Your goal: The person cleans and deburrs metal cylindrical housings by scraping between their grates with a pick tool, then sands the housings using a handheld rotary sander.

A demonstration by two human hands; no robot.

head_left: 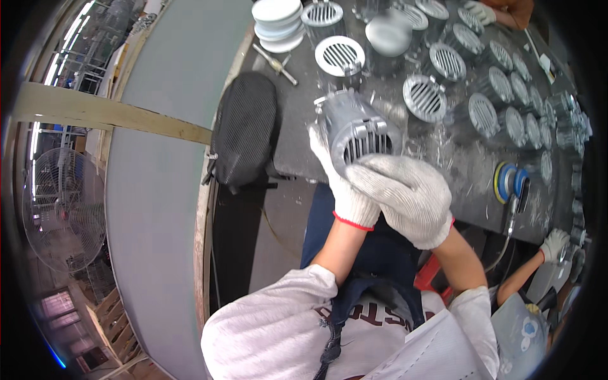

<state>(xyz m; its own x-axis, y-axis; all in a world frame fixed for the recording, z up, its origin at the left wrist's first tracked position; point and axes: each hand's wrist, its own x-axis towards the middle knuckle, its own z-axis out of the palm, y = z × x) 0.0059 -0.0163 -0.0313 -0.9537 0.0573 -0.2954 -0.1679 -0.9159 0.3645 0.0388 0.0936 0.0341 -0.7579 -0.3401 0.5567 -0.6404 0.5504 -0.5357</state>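
Observation:
A shiny grey cylinder with a slotted grille in its end and small hinge-like fittings on its rim is held up at the table's near edge, tilted with the grille toward me. My left hand, in a white knitted glove with a red cuff, supports it from the left and below; part of those fingers is hidden behind it. Similarly gloved, my right hand has its fingers pressed together at the near rim of the grille. Whether something small is pinched there, I cannot tell.
Several similar grilled cylinders stand across the dark table. A blue-yellow disc sander with a hose lies right. White discs, a metal T-shaped tool and a black mesh case are left. Co-workers' gloved hands show.

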